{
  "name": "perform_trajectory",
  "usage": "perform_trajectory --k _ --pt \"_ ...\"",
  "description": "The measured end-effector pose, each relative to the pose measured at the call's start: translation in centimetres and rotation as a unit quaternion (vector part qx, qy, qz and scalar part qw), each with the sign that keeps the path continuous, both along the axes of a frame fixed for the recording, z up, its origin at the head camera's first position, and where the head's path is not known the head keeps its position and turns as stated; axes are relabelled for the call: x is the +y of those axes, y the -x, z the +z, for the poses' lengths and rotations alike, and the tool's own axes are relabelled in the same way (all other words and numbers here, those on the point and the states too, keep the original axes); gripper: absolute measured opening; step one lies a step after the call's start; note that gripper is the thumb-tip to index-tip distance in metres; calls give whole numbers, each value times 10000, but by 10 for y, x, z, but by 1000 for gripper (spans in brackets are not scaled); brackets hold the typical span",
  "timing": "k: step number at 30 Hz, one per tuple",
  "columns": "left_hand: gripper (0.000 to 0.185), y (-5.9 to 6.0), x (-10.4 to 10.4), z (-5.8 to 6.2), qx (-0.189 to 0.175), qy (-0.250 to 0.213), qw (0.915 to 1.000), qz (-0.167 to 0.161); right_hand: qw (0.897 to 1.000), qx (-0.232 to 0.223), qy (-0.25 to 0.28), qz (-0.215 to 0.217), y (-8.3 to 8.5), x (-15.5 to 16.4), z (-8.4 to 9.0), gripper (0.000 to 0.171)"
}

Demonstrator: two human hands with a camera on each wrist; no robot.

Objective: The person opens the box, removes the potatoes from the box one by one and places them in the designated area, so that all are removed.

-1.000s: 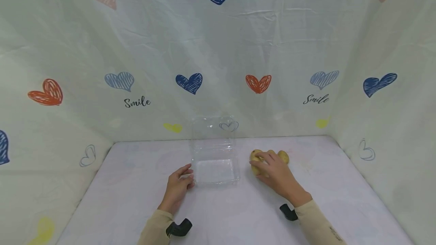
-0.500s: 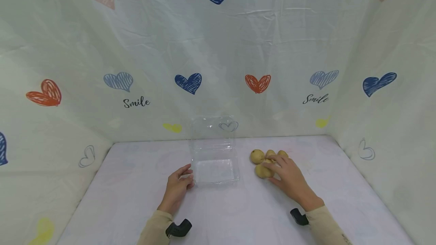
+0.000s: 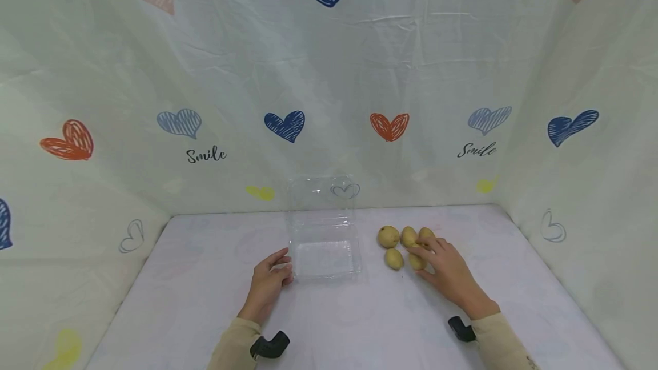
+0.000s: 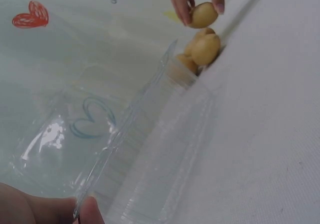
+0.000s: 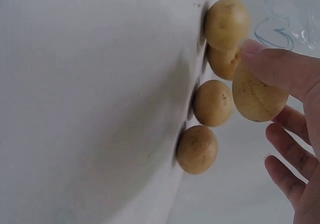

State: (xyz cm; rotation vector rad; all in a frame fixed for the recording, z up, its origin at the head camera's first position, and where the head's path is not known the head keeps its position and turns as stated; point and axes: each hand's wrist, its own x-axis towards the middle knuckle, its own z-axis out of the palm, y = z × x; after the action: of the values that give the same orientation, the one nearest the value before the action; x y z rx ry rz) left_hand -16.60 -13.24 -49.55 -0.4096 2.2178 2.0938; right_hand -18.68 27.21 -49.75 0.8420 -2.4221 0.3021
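Potatoes (image 3: pixel 401 244) (clustered) beside open container (image 3: pixel 324 244)

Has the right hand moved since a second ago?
Yes. The right hand has shifted right, away from the clear container, and now pinches one potato from the cluster.
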Motion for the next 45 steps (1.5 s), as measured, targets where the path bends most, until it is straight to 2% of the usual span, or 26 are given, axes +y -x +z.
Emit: perform_trajectory --k 10,28,34,39,45 --pt "49 1 0 -1 3 -44 10000 8 9997 -223 -112 13 4 2 -9 64" --pt "48 4 1 -2 2 -120 9999 12 9983 -544 -182 -97 8 0 -14 59" --pt "49 3 0 -2 -30 -112 9999 52 9964 -796 -244 -151 9 -2 -16 59" --pt "49 3 0 -3 -27 -102 9999 46 9938 -1026 -287 -303 8 -3 -14 58" --pt "48 2 -1 -4 -10 -153 9999 29 9928 -1100 -227 -409 5 -4 -7 56"
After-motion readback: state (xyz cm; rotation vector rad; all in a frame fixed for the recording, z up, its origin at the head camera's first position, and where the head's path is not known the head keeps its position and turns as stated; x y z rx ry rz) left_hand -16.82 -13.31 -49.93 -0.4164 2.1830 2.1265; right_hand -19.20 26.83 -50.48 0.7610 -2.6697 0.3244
